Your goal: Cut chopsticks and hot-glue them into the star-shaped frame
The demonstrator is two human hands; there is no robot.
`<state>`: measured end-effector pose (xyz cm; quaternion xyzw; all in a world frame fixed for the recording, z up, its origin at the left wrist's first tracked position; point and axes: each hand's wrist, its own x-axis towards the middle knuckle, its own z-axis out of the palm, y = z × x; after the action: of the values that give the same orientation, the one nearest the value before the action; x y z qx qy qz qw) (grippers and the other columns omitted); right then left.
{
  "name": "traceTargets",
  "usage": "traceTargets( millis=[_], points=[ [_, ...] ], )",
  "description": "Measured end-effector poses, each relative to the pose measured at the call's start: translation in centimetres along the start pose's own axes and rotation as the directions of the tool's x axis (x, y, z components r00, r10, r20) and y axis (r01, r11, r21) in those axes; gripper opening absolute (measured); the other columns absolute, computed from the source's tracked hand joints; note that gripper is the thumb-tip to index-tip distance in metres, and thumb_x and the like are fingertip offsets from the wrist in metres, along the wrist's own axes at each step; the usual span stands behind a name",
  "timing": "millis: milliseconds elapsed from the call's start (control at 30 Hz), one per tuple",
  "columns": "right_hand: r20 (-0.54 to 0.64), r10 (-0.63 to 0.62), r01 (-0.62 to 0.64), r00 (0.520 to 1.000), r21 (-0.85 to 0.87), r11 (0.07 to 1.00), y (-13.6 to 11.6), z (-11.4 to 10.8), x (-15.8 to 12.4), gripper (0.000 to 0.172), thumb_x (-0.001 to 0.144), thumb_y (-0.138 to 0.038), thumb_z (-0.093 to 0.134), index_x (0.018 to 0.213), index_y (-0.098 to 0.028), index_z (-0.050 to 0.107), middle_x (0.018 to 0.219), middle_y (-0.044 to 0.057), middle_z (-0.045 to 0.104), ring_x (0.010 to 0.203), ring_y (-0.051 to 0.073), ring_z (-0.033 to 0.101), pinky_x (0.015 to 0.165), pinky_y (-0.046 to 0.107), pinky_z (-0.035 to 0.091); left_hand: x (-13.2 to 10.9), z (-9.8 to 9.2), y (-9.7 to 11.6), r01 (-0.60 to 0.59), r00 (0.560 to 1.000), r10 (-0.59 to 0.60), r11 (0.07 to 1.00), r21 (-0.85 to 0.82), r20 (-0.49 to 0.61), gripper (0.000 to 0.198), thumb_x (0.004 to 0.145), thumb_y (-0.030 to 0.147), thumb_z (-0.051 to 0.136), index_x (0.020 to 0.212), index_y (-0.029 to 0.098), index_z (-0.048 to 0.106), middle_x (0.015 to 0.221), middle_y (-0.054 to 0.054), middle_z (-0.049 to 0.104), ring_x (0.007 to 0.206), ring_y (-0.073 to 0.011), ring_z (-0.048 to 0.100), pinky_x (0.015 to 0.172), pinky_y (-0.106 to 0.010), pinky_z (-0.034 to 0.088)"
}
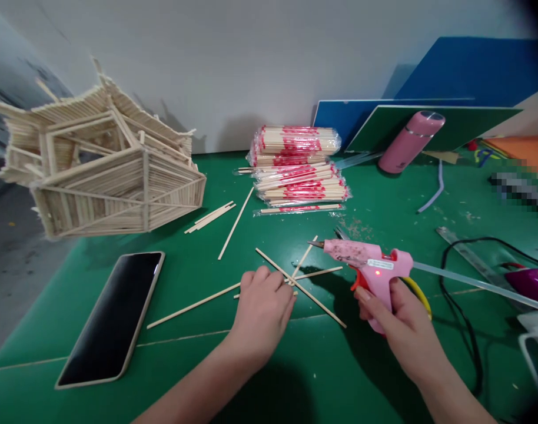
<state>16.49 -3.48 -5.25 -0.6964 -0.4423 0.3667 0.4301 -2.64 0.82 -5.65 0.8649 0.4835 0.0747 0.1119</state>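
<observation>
**Our right hand (405,333) grips a pink plastic glue gun (375,259); our left hand (262,306) bends over thin, pale wooden sticks (317,302)**

We have the gun's handle wrapped in our right fingers, its nozzle pointing left near the far end of one stick, a long translucent glue stick (472,283) jutting from its back. Our left hand is curled down onto the crossed sticks on the green surface (172,353); its fingertips are hidden, so we cannot tell whether it pinches one. To our left lies a black-screened phone (112,318), with a large pale stick-built model (145,188) behind it
</observation>
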Motion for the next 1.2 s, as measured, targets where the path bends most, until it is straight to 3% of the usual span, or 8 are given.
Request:
traceTargets(
  millis=[200, 367, 567, 767, 1033, 1200],
  points=[
    [0.044, 0.097, -0.1, 0.994, 0.074, 0.992, 0.4, 0.1, 0.0, 0.028, 0.068, -0.044, 0.058, 0.078, -0.018, 0.053, 0.057, -0.002, 0.051, 0.047, 0.01, 0.046, 0.039, 0.019, 0.038, 0.6, 0.4, 0.1, 0.016, 0.999, -0.017, 0.999, 0.031, 0.047, 0.024, 0.084, 0.024, 0.039, 0.07, 0.019, 0.057, 0.074, -0.004, 0.056, 0.073, -0.0196, 0.043, 0.064, -0.035, 0.028],
    [0.031, 0.133, -0.136, 0.991, 0.094, 0.986, 0.4, 0.2, 0.0, 0.029, 0.067, -0.043, 0.06, 0.08, -0.019, 0.053, 0.057, -0.003, 0.049, 0.047, 0.009, 0.044, 0.038, 0.017, 0.037, 0.5, 0.7, -0.3, 0.047, 0.999, -0.047, 0.999, -0.009, 0.016, 0.016, 0.082, 0.025, 0.044, 0.077, 0.019, 0.057, 0.08, -0.003, 0.057, 0.076, -0.0195, 0.043, 0.065, -0.034, 0.028],
    [0.052, 0.112, -0.116, 0.992, 0.073, 0.991, 0.2, 0.1, 0.0, 0.026, 0.07, -0.042, 0.057, 0.079, -0.018, 0.052, 0.055, -0.003, 0.048, 0.047, 0.01, 0.045, 0.038, 0.018, 0.037, -0.1, 1.6, -0.7, 0.042, 0.997, -0.045, 0.998, -0.054, -0.066, 0.016, 0.082, 0.023, 0.044, 0.08, 0.022, 0.06, 0.078, -0.003, 0.056, 0.076, -0.0191, 0.042, 0.063, -0.034, 0.026],
    [0.061, 0.141, -0.144, 0.988, 0.043, 0.989, 0.1, 0.1, 0.1, 0.025, 0.071, -0.042, 0.056, 0.079, -0.019, 0.051, 0.055, -0.003, 0.049, 0.048, 0.011, 0.046, 0.039, 0.02, 0.038, -0.1, 2.2, -0.3, 0.026, 0.991, -0.032, 0.998, -0.053, -0.126, 0.018, 0.082, 0.02, 0.044, 0.073, 0.02, 0.06, 0.076, -0.003, 0.057, 0.076, -0.0189, 0.042, 0.064, -0.034, 0.025],
    [0.05, 0.156, -0.157, 0.987, 0.01, 0.988, 0.2, 0.0, 0.2, 0.026, 0.07, -0.044, 0.057, 0.076, -0.02, 0.051, 0.055, -0.003, 0.051, 0.048, 0.011, 0.047, 0.039, 0.02, 0.037, 0.0, 2.2, -0.4, 0.042, 0.993, -0.049, 0.997, -0.07, -0.108, 0.017, 0.081, 0.02, 0.044, 0.078, 0.021, 0.061, 0.076, -0.003, 0.057, 0.076, -0.0188, 0.043, 0.063, -0.034, 0.025],
    [0.132, 0.091, -0.085, 0.987, -0.053, 0.995, 0.3, 0.2, 0.2, 0.026, 0.073, -0.042, 0.055, 0.083, -0.018, 0.053, 0.06, -0.001, 0.056, 0.051, 0.012, 0.05, 0.043, 0.021, 0.039, 0.2, 2.3, -0.3, 0.034, 0.992, -0.04, 0.998, -0.057, -0.116, 0.018, 0.081, 0.02, 0.044, 0.074, 0.02, 0.06, 0.076, -0.003, 0.057, 0.076, -0.0187, 0.043, 0.063, -0.034, 0.025]
  ],
)
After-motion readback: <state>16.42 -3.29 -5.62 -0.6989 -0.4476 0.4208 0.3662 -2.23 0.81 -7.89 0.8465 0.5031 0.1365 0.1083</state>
